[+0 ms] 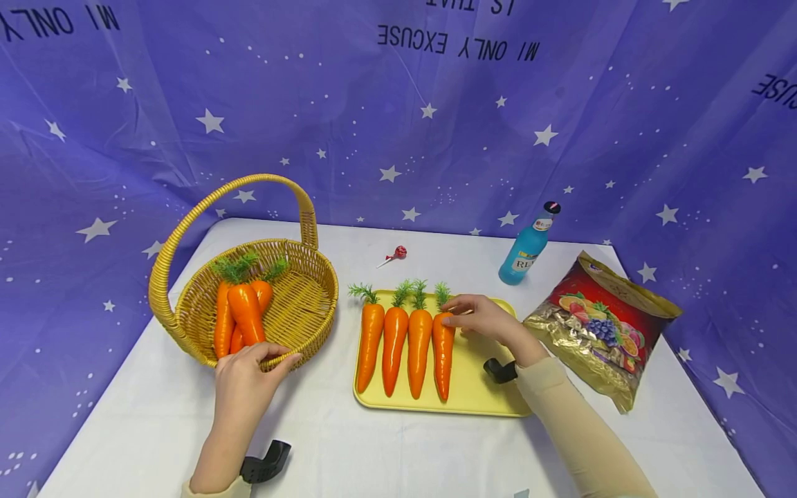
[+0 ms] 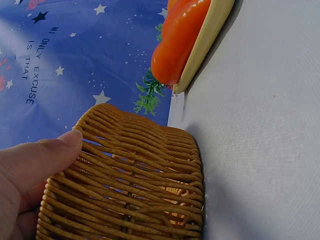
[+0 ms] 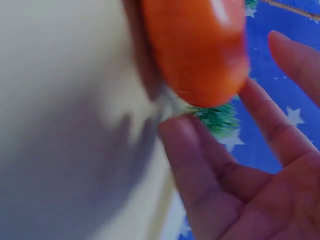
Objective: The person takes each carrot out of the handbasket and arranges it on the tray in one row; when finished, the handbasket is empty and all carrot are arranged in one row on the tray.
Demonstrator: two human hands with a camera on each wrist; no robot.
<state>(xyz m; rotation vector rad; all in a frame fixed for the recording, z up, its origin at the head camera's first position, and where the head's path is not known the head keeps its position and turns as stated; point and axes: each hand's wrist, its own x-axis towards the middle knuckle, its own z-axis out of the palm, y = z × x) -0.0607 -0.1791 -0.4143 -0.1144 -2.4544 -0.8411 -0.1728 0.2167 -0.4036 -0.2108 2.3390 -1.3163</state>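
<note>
My left hand grips the near rim of a yellow wicker basket, thumb outside the rim in the left wrist view. Inside the basket, several orange carrots with green tops lie bunched at the left. On a yellow tray, more carrots lie side by side in a row, tops pointing away. My right hand is over the upper end of the rightmost carrot. In the right wrist view its fingers are spread beside that carrot, with the thumb apart from it.
A red lollipop lies behind the tray. The blue bottle stands at the back right, and a red and gold candy bag lies right of the tray. A starry purple cloth hangs behind the white table.
</note>
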